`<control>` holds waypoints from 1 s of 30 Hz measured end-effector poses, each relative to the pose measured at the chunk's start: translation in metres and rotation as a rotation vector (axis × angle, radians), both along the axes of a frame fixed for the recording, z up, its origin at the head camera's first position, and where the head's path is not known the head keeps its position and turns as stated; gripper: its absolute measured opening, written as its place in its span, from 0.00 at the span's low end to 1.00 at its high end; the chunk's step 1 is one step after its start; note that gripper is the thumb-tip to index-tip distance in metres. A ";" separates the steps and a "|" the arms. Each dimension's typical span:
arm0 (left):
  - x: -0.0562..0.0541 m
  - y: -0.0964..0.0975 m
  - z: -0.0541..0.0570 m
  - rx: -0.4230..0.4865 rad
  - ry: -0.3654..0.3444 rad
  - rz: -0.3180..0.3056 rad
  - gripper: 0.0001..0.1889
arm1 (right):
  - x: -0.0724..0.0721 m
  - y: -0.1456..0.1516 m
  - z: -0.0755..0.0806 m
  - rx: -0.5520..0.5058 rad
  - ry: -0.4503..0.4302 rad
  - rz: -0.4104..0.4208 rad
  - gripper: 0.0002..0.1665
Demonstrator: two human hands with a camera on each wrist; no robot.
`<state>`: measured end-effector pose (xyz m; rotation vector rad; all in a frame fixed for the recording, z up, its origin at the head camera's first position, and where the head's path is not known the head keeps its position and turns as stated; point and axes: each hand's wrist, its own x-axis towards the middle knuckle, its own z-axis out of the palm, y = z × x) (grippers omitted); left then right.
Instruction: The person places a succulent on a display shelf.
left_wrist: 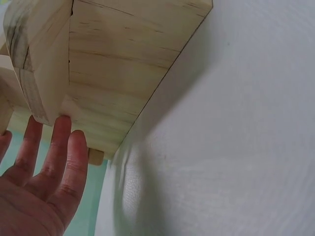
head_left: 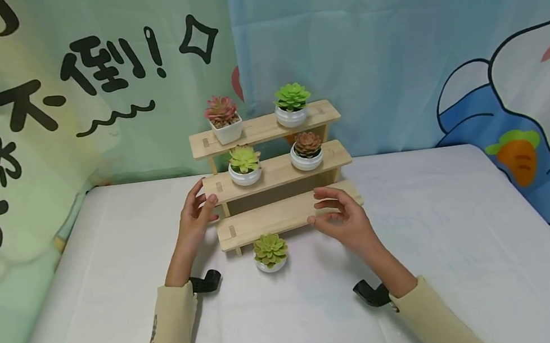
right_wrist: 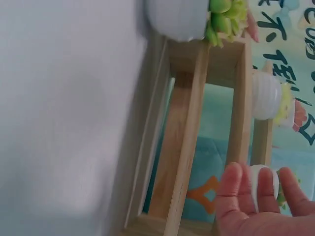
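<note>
A three-tier wooden stand [head_left: 270,217] sits on the white table. My left hand [head_left: 195,211] is at its left end, with fingertips at the wood's edge in the left wrist view. Over the front of the lowest tier, my right hand [head_left: 343,219] has loosely bent fingers and holds nothing. On the middle tier are a yellow-green succulent [head_left: 244,160] and a brown succulent [head_left: 307,145] in white pots. The top tier bears a red succulent [head_left: 221,111] and a bright green succulent [head_left: 292,97]. Before the stand, another green succulent [head_left: 270,251] is on the table.
The white tabletop [head_left: 447,253] extends around the stand. A printed cloth [head_left: 341,39] hangs behind it, with dark lettering at left and a cartoon animal at right. Black wrist cameras [head_left: 373,294] are strapped near both sleeves.
</note>
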<state>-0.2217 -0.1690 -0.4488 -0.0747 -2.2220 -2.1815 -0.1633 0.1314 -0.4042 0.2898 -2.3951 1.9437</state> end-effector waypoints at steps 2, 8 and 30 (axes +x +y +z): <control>0.000 0.000 0.001 0.000 0.000 -0.001 0.29 | 0.002 -0.003 -0.003 -0.002 -0.014 0.021 0.32; 0.002 -0.001 0.002 -0.002 -0.005 0.014 0.29 | 0.011 -0.018 -0.017 0.073 -0.057 0.133 0.34; 0.000 0.000 0.000 -0.001 0.002 0.003 0.29 | 0.025 -0.048 -0.031 0.255 -0.171 0.214 0.38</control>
